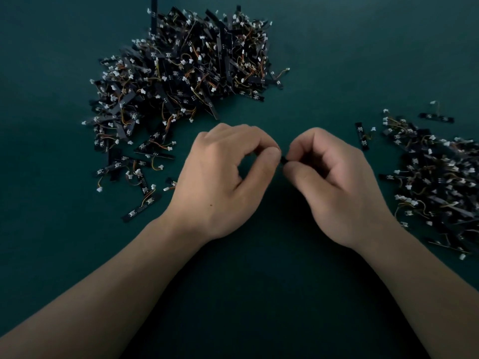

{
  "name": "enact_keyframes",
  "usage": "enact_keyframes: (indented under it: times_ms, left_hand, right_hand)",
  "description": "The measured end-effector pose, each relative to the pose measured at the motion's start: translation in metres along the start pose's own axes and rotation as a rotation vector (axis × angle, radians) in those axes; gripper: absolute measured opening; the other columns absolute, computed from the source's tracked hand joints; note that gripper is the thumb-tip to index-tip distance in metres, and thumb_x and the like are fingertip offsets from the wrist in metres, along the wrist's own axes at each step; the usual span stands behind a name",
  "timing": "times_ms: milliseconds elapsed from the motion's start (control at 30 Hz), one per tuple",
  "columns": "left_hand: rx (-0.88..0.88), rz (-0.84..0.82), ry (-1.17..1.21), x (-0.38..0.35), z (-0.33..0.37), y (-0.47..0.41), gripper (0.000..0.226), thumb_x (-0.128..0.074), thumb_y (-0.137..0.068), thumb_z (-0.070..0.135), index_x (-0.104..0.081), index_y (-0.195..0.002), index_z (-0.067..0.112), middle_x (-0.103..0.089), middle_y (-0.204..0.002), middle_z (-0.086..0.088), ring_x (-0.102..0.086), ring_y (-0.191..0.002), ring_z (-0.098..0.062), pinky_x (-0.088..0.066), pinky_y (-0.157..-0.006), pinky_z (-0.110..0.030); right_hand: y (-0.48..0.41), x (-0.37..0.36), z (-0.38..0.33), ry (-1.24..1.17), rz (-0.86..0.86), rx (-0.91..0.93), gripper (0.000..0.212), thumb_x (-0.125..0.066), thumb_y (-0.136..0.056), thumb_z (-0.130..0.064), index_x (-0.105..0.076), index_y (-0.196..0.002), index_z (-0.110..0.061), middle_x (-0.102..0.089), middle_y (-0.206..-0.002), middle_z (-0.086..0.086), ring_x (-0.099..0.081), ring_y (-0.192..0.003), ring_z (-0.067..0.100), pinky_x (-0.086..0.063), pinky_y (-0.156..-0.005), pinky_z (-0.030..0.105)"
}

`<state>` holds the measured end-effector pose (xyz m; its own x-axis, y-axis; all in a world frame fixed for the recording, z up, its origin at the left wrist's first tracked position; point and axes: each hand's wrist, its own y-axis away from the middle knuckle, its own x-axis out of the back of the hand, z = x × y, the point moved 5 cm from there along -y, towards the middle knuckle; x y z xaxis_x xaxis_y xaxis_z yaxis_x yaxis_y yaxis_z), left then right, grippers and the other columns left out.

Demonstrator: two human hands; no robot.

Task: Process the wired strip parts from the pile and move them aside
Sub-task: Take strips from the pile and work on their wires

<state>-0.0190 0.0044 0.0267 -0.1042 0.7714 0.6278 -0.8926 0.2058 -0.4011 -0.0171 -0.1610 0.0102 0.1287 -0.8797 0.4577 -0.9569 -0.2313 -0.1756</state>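
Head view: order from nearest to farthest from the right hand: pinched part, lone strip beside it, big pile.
1. Pinched part: held by the right hand, centre.
2. Lone strip: just to its right.
3. Big pile: far back, left.

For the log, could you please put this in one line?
left hand, right hand: pinching strip part; large pile: behind; smaller pile: right

On the dark green table surface [363, 47], the big heap of black wired strip parts [181, 73] lies far and left, and a smaller heap of the same parts [438, 182] lies at the right edge. Between the heaps, nearer, the left hand [220, 177] and the right hand [334, 182] meet, both pinching one small black part [283, 159].
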Motion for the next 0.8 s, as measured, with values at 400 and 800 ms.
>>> enact_keyframes:
  times_ms: [400,800]
  left_hand:
    - [0.062,0.082,0.098,0.003,-0.003,-0.001,0.013,-0.062,-0.104,0.018,-0.07,-0.096,0.011,-0.068,-0.085,0.009,-0.063,-0.08,-0.009,-0.05,-0.073,-0.022]
    - [0.025,0.046,0.196,0.004,0.001,-0.001,0.014,-0.059,-0.103,0.016,-0.07,-0.1,0.008,-0.069,-0.087,0.008,-0.064,-0.081,-0.009,-0.045,-0.077,-0.018]
  right_hand:
    - [0.001,0.001,-0.003,-0.055,0.021,0.035,0.03,-0.054,-0.104,-0.037,-0.068,-0.081,-0.025,-0.058,-0.061,0.009,-0.05,-0.051,0.023,-0.039,-0.046,0.032]
    - [0.003,0.001,-0.006,-0.075,0.049,0.045,0.032,-0.056,-0.106,-0.032,-0.063,-0.078,-0.018,-0.055,-0.061,0.008,-0.048,-0.05,0.02,-0.038,-0.046,0.031]
